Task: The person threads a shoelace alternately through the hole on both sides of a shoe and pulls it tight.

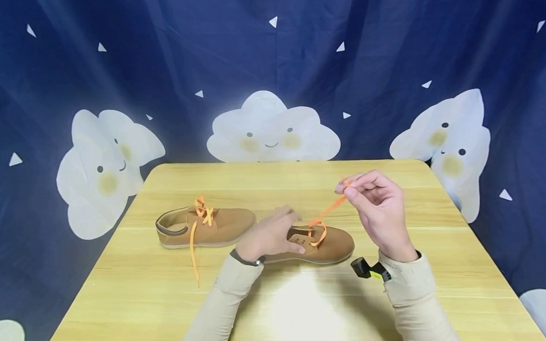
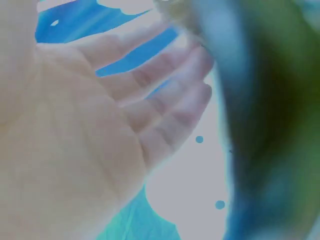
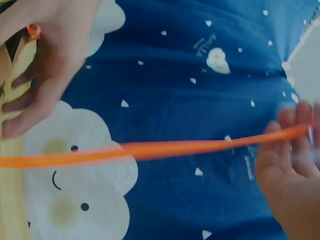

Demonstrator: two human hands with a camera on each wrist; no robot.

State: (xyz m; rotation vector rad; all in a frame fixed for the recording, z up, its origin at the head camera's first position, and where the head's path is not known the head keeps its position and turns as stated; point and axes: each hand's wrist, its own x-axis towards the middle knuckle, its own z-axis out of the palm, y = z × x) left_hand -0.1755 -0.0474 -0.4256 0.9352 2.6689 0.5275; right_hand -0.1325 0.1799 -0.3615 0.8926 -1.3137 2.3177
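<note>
Head view: right fingers [image 1: 373,178] pinch lace [image 1: 331,207], well inside table edge [image 1: 470,233]

Wood-look tbl [image 1: 123,299] in front of dk blue curtain [image 1: 231,55] w/ smiley wht clouds [image 1: 270,117] & sm. wht triangles [image 1: 273,22].

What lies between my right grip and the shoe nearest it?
An orange lace slants down from the right grip to the shoe, as the head view shows.
</note>
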